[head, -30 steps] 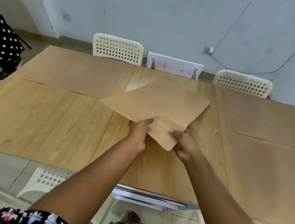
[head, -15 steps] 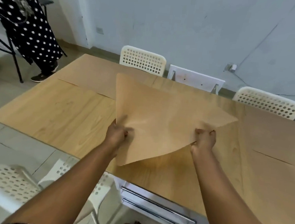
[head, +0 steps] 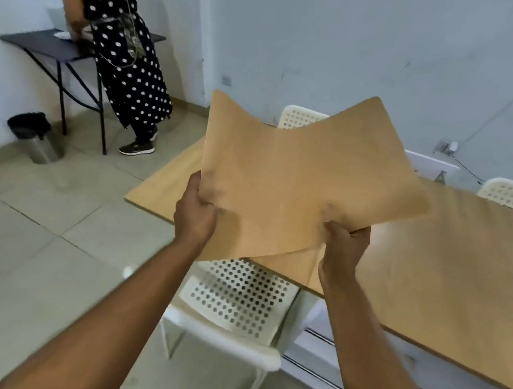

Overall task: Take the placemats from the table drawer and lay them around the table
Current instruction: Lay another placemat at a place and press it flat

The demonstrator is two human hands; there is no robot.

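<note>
Your left hand (head: 196, 217) and right hand (head: 344, 248) each pinched a lower edge of the tan placemat (head: 296, 182), which you held lifted and bowed above the wooden table (head: 447, 273), over its left end.

light wooden table (head: 447, 273); a tan placemat (head: 494, 224) lies flat on its far side.

Tan placemat (head: 296, 185), white perforated chair (head: 234, 294), black dress (head: 127, 59) (white polka dots)
</note>
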